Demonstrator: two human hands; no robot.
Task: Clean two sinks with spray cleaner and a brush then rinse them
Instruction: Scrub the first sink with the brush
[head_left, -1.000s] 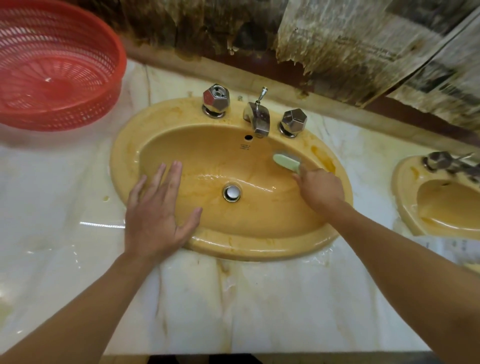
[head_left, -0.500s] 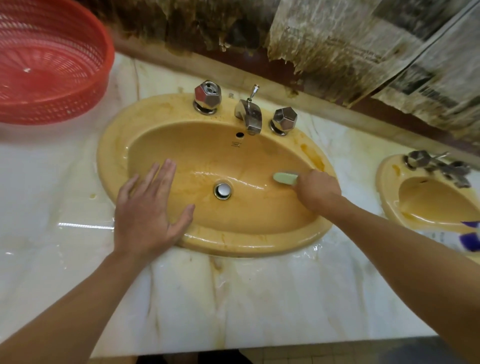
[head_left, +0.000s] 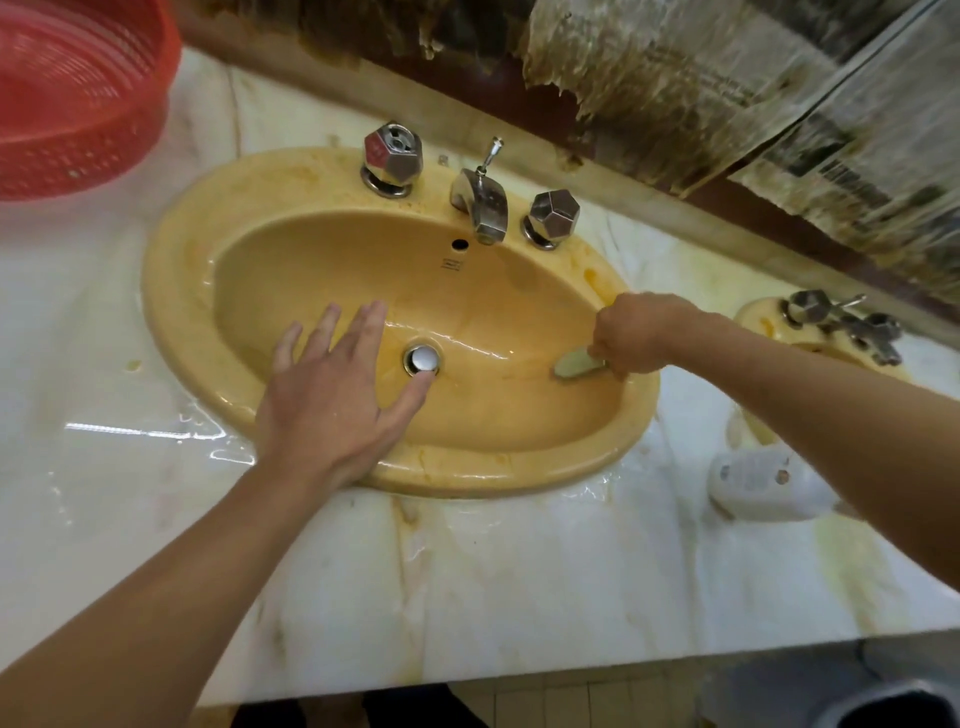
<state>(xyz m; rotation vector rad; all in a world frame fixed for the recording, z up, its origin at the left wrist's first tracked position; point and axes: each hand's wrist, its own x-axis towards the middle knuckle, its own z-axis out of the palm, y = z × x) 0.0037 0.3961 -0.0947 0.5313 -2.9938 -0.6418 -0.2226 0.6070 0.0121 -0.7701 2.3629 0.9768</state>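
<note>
Sink (head_left: 171, 270) beside red basket (head_left: 78, 104), left hand (head_left: 332, 405) spread near drain (head_left: 422, 358).

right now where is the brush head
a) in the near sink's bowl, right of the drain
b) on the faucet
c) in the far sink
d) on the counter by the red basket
a: the right hand grips the brush, its pale head down in the bowl of the sink, to the right of the drain.

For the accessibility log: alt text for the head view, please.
A person's right hand holds a pale green brush against the yellow sink, while the open left hand spreads over its near rim. A second sink sits to the right, a red basket to the left.
</note>
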